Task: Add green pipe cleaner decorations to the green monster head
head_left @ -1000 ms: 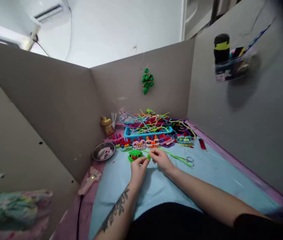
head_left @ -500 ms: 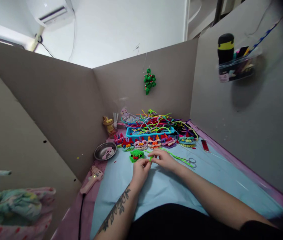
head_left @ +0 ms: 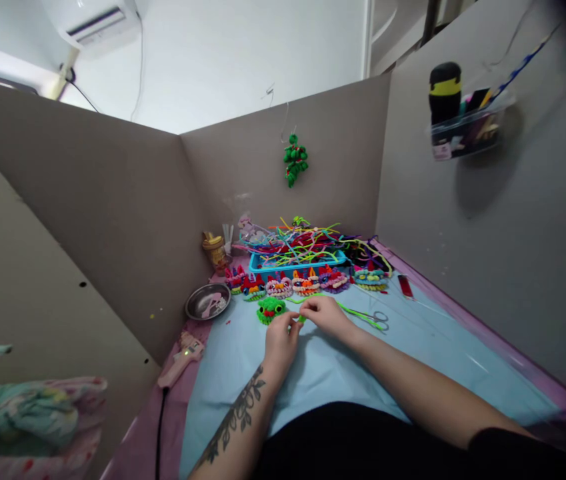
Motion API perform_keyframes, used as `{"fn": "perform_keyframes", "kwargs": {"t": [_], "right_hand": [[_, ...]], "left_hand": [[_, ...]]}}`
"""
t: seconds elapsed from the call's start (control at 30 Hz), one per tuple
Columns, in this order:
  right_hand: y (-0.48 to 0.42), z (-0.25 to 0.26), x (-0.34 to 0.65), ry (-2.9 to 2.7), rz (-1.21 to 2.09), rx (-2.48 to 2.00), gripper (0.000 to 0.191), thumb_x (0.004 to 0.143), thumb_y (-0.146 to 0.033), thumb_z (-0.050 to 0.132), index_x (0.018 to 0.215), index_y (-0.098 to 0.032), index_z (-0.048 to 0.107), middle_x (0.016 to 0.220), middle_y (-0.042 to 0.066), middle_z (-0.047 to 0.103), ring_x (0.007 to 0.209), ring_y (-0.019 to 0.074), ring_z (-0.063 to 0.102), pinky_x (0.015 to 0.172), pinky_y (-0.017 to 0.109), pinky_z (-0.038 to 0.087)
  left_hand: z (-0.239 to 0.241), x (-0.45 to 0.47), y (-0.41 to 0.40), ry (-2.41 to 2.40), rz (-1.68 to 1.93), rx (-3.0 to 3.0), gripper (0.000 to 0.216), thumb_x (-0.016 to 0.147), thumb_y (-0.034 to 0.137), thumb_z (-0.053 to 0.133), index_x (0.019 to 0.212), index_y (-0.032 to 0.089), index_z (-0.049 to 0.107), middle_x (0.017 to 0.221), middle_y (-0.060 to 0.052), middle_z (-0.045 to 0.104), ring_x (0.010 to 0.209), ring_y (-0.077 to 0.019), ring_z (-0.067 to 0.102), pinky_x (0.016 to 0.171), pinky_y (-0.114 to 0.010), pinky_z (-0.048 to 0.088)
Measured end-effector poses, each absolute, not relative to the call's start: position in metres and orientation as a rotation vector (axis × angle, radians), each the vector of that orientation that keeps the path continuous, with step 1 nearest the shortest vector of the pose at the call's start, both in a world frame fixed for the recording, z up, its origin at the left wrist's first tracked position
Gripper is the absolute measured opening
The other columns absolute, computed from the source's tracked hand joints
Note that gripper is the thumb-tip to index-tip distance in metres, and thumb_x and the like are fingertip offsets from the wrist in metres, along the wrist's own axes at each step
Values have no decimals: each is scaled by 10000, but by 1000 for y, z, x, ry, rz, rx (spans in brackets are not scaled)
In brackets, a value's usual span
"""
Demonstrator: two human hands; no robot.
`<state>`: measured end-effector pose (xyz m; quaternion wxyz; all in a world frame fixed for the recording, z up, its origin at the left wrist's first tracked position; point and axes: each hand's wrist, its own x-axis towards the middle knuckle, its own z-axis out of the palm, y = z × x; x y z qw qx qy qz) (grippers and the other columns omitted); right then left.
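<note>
Both hands meet over the light blue cloth (head_left: 233, 373), fingertips close together around a small piece of bright green pipe cleaner (head_left: 302, 319). My left hand (head_left: 281, 337) is closed in a pinch on it, and my right hand (head_left: 327, 316) pinches it from the other side. Fingers partly cover the piece, so its exact shape is hidden. Just beyond my left hand sits a green fuzzy head with eyes and a red mouth (head_left: 271, 309). A long lime-green pipe cleaner and scissors (head_left: 379, 320) lie right of my right hand.
A blue tray (head_left: 263, 272) heaped with colourful pipe cleaners stands at the back, several fuzzy heads (head_left: 305, 283) in front. A metal bowl (head_left: 190, 308) and a pink glue gun (head_left: 181, 363) lie left. Grey partitions (head_left: 283, 193) enclose the table; a red item (head_left: 405, 287) lies right.
The fingers have shifted slightly around the small green piece, with my right fingertips drawn in closer to my left. The whole view has moved a little; other things stay put.
</note>
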<state>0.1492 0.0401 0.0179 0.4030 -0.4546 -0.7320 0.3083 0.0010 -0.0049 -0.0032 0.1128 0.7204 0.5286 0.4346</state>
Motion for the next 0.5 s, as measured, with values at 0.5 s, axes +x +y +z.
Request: {"fn": "perform_keyframes", "kwargs": {"t": [0.5], "right_hand": [[40,20,145,-1785,844,-1114,147,668,-237,532,583,-137,598,551,-5,559,544,113,480,519,213,345]], "left_hand": [[-4,-2,4,1489,1308,1768,190,723,288,578,775,139,684,710,-46,678,621,-148,571,589,-246,434]]}}
